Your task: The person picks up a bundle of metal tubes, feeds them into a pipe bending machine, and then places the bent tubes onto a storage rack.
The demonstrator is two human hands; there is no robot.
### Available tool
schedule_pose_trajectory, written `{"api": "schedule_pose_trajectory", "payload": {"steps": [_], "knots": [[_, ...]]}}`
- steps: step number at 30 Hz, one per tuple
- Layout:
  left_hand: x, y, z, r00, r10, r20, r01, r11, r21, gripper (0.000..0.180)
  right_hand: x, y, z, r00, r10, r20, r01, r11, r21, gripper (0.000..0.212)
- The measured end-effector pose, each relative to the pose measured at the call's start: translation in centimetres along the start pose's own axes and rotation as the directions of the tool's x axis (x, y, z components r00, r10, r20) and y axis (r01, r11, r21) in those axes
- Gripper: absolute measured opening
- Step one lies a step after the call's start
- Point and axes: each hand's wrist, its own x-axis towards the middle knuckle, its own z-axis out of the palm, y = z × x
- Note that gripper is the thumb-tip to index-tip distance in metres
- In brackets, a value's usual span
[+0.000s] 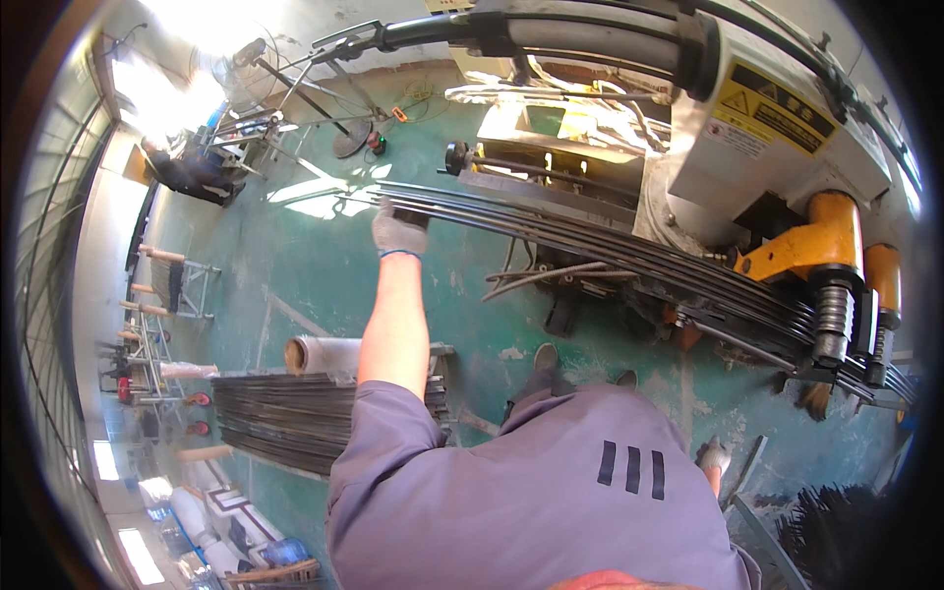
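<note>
My left hand (398, 232), in a light work glove, is stretched out ahead and closed round the free end of a bundle of long dark metal rods (551, 228). From there the rods run to the right along the machine's front and pass beneath its orange arm (808, 241) and a coiled spring (833, 313). My right hand (715, 455), also gloved, hangs low by my right side, near a metal frame bar (752, 467). It is small in view and its fingers cannot be made out.
A white machine housing (777, 128) with yellow warning labels stands ahead at right. To my left lies a stack of dark strips (285, 418) beside a film-wrapped roll (324, 355). Dark bristly pieces (836, 531) sit at lower right. A stand fan (248, 54) is far left.
</note>
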Motion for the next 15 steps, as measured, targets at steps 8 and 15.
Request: {"api": "schedule_pose_trajectory", "payload": {"steps": [8,15], "knots": [[11.5,14.5,-4.0,0.971,0.215,-0.105,-0.172,0.931,0.323,0.050,-6.9,4.5,-1.0,0.996,0.004,0.089,0.011,0.986,-0.167,0.023],[7.3,10.4,-4.7,0.970,0.121,0.210,-0.195,0.902,0.385,0.047,-6.0,3.4,-0.9,0.994,-0.032,0.109,0.040,0.997,-0.065,0.020]]}}
